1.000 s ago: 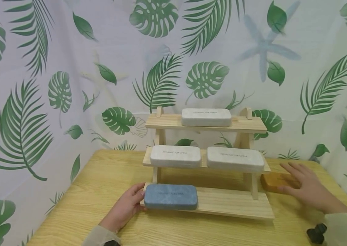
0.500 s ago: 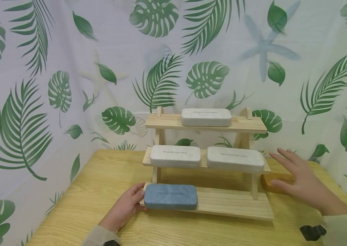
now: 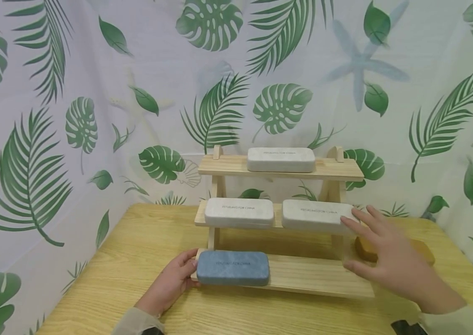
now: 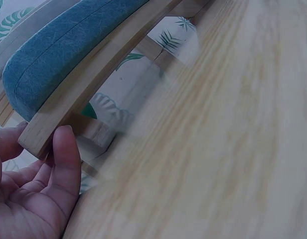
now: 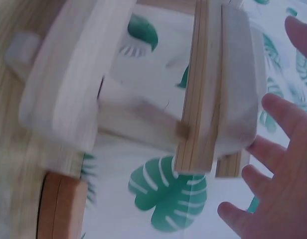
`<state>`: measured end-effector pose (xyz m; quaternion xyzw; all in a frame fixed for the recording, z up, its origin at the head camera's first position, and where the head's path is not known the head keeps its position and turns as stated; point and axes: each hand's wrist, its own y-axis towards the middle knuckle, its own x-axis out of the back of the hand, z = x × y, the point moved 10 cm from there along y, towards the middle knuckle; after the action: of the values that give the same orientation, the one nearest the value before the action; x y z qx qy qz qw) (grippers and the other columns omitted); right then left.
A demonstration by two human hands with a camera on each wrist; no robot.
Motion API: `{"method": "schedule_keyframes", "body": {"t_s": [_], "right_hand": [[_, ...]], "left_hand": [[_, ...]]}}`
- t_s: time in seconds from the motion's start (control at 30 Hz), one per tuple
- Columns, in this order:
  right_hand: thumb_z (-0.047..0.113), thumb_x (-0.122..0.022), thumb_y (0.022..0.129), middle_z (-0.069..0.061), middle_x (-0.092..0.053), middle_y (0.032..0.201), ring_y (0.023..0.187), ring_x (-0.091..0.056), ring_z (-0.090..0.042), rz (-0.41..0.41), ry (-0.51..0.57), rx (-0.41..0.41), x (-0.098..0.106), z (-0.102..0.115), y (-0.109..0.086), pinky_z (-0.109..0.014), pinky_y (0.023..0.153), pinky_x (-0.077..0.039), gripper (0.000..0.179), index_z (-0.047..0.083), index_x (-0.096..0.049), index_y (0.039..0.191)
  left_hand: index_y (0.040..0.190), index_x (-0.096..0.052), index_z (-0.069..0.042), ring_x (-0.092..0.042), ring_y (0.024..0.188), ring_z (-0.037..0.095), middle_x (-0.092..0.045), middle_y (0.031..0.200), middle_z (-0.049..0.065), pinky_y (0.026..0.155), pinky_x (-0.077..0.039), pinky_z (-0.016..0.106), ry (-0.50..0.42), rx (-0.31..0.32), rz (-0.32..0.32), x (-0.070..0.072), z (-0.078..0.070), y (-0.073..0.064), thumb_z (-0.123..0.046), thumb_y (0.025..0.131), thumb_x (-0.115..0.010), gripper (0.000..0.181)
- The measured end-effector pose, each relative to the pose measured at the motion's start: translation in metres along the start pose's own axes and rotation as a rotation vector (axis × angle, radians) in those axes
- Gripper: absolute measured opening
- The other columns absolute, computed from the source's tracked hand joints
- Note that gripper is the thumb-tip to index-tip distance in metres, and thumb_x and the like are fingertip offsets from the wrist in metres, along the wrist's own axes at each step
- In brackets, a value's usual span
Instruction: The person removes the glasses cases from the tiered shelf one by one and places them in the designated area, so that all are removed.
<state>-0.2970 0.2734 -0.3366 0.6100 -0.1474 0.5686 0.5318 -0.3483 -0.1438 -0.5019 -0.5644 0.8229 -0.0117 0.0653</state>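
Observation:
A three-tier wooden display stand stands on the table. My left hand pinches the left end of its lowest board between thumb and fingers, as the left wrist view shows. Right above that grip, a blue glasses case lies on the board. My right hand hovers at the stand's right side with fingers spread. Its fingertips are right by the end of the right-hand white glasses case on the middle tier. Behind this hand an orange glasses case lies on the table, partly hidden.
Another white glasses case sits on the left of the middle tier, and a third white case on the top tier. A leaf-printed cloth hangs behind the wooden table and along its left side.
My right hand has moved left from over the orange glasses case to the end of the white case on the middle tier. My left hand and the stand have stayed still.

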Motion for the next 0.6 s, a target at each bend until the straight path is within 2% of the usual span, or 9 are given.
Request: {"method": "schedule_keyframes", "body": {"t_s": [0.27, 0.47, 0.6], "right_hand": [[0.042, -0.085, 0.079, -0.008, -0.038, 0.159, 0.15, -0.018, -0.038, -0.027, 0.005, 0.045, -0.006, 0.031, 0.0, -0.069, 0.114, -0.018, 0.087, 0.027, -0.046, 0.154], [0.039, -0.086, 0.078, -0.006, -0.037, 0.16, 0.15, -0.018, -0.038, -0.019, 0.073, 0.07, -0.012, 0.052, 0.0, -0.076, 0.107, -0.023, 0.087, 0.028, -0.046, 0.154], [0.041, -0.086, 0.078, -0.003, -0.037, 0.16, 0.149, -0.021, -0.037, 0.003, 0.095, 0.102, -0.019, 0.068, 0.001, -0.076, 0.101, -0.031, 0.087, 0.03, -0.045, 0.154]], "left_hand": [[0.157, -0.022, 0.003, -0.06, 0.111, 0.021, -0.047, 0.146, 0.021, 0.084, -0.055, 0.035, -0.001, 0.0, 0.0, 0.001, 0.001, 0.001, -0.023, 0.111, -0.044, 0.057], [0.158, -0.019, 0.004, -0.06, 0.111, 0.02, -0.045, 0.147, 0.022, 0.084, -0.055, 0.035, 0.001, 0.0, 0.007, 0.001, 0.002, 0.001, -0.024, 0.111, -0.044, 0.059], [0.158, -0.02, 0.004, -0.06, 0.11, 0.02, -0.046, 0.146, 0.023, 0.084, -0.055, 0.035, 0.0, 0.003, 0.003, 0.0, 0.002, 0.0, -0.024, 0.111, -0.044, 0.059]]}}
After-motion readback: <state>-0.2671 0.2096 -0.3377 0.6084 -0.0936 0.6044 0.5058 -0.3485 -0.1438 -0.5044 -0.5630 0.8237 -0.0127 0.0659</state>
